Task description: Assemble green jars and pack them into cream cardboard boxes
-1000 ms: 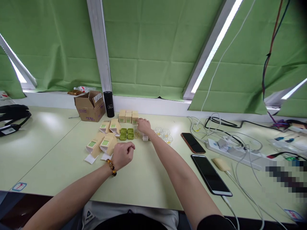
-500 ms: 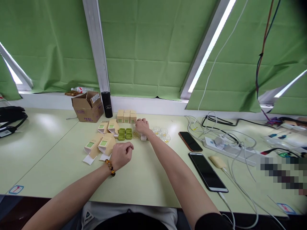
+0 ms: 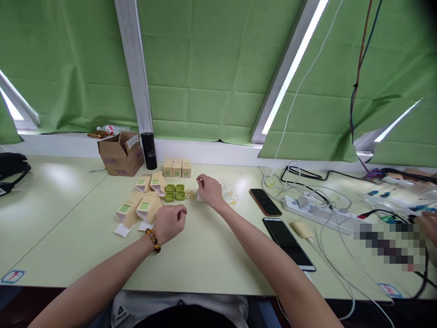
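Note:
My left hand (image 3: 170, 223) rests on the table in a loose fist, a beaded bracelet (image 3: 152, 240) at its wrist, and nothing shows in it. Beside it lie several cream cartons (image 3: 147, 206) with green labels and open white flaps. Farther out, my right hand (image 3: 210, 191) has its fingers pinched together over the table; what they hold, if anything, is too small to make out. A small whitish piece (image 3: 200, 198) is partly hidden under that hand. Just left of it are small cream-yellow pieces (image 3: 189, 194) and several green square containers (image 3: 175, 193). To its right stand clear small cups (image 3: 231, 197).
Three closed cartons (image 3: 177, 168) stand at the back near a black tumbler (image 3: 149, 151) and an open cardboard box (image 3: 121, 155). On the right lie two phones (image 3: 265, 202), a power strip (image 3: 317, 214) and tangled cables. Another person's hand (image 3: 427, 225) is at the far right.
My right hand has drawn back slightly from the row of closed cartons, and its fingers are now pinched. My left hand stays put. The view has shifted a little, and another person's hand appears at right.

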The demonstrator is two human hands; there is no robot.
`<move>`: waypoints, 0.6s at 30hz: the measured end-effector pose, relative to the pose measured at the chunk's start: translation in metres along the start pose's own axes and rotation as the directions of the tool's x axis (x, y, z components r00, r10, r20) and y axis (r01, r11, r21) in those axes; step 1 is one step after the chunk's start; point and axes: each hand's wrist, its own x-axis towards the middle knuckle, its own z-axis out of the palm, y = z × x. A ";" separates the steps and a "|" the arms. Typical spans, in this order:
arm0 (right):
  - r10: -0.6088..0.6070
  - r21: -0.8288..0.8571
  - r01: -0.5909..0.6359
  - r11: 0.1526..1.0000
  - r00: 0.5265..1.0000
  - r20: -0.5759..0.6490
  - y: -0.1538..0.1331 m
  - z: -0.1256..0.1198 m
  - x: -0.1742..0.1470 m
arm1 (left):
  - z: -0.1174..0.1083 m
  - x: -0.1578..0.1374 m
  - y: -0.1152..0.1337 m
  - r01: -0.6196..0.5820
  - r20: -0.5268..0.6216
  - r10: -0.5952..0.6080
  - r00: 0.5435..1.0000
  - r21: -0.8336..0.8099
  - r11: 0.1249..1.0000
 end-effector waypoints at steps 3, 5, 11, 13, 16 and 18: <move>-0.021 0.046 0.019 0.999 0.999 0.042 -0.001 -0.002 -0.041 | 0.000 0.001 0.000 0.006 0.022 -0.007 1.000 0.055 0.998; -0.053 0.034 0.050 0.998 0.992 0.110 -0.002 0.004 -0.068 | 0.001 0.001 -0.001 0.013 0.047 -0.018 0.999 0.105 0.994; -0.241 -0.019 0.252 0.968 0.944 0.225 -0.003 0.024 -0.114 | -0.002 0.004 -0.003 0.026 0.143 -0.065 0.988 0.264 0.964; -0.260 -0.029 0.274 0.961 0.938 0.229 -0.004 0.024 -0.115 | -0.006 0.007 -0.004 0.035 0.158 -0.090 0.983 0.321 0.946; -0.260 -0.018 0.272 0.962 0.937 0.233 -0.004 0.021 -0.113 | -0.012 0.012 -0.008 0.048 0.178 -0.128 0.976 0.399 0.915; -0.248 -0.005 0.257 0.966 0.939 0.237 -0.005 0.019 -0.112 | -0.016 0.016 -0.010 0.030 0.212 -0.136 0.968 0.441 0.897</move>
